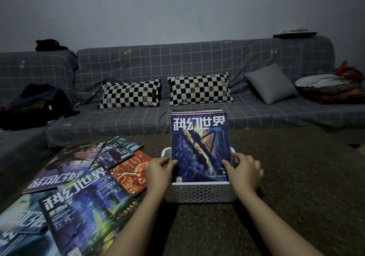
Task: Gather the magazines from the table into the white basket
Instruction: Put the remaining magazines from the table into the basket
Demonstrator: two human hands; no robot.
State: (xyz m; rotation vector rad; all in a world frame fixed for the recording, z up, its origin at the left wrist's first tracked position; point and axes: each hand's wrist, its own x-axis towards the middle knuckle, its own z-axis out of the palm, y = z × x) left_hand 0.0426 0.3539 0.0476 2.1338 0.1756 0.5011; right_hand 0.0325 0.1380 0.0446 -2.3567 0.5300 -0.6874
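Both hands, left hand (158,169) and right hand (244,170), had a pinching grip on the upright blue magazine (199,147) inside the white basket (199,193); let go early and it could flop out, with the loose magazines (85,178) waiting on the table (296,176).

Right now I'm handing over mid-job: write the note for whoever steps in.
Left hand and right hand each hold a side edge of the blue magazine standing upright in the white basket.
Done: a few magazines stand in the basket, others visible behind the blue one.
Left: the spread of magazines lying overlapped on the table, left of the basket. Orange one is nearest.
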